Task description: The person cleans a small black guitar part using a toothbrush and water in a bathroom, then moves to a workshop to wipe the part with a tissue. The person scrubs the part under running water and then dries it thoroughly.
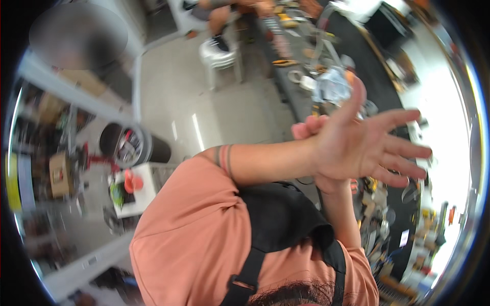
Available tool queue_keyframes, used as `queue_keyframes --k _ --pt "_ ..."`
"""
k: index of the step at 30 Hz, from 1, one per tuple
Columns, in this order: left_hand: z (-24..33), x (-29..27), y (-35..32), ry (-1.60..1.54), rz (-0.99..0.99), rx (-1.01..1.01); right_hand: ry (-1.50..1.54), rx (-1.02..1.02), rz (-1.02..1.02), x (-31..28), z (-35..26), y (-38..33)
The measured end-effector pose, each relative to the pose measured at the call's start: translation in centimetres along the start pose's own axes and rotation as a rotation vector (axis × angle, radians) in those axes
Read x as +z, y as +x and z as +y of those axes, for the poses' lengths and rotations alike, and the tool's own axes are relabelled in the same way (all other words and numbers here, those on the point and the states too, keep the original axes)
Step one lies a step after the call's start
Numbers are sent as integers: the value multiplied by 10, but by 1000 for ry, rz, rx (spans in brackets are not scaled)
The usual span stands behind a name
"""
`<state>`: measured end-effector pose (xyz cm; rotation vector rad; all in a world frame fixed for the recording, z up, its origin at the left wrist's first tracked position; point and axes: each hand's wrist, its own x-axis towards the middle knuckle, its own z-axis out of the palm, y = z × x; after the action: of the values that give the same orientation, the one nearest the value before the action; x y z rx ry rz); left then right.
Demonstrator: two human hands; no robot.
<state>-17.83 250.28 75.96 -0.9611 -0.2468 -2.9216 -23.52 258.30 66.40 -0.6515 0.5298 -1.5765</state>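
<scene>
My left hand (370,145) is stretched out to the right with its palm showing. Its fingers are spread and nothing is in them. Crossing behind its wrist is my right forearm (343,209), which rises from the lower right. Most of my right hand (309,126) is hidden there; only its bunched, curled fingertips show past the left wrist. Anything inside those fingers is out of sight. Past my left thumb, a light blue crumpled cloth or bag (332,86) lies on the cluttered dark workbench (375,81).
Tools and small parts line the bench on the right, with a dark screen (386,25) at its far end. A white stool (219,56) stands near a seated person's legs. To my left are a round bin (153,148) and a small white table (145,196).
</scene>
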Motion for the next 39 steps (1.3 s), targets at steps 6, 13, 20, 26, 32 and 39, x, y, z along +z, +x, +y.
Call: queue_keyframes --k 6,13,20,26,32,39 --pt "53 4 -68 -251 89 220 63 466 -471 38 107 79" --pt "125 46 -208 1155 380 619 252 463 -261 70 135 137" --pt "110 20 -326 2761 1197 615 476 772 -161 92 185 174" --pt "97 36 -451 2536 1739 208 -592 964 -616 53 221 174" --pt "184 32 -638 2322 2581 -156 -722 763 -405 35 219 170" --pt "237 -41 -665 1802 2383 -579 -980 847 -396 1 204 172"
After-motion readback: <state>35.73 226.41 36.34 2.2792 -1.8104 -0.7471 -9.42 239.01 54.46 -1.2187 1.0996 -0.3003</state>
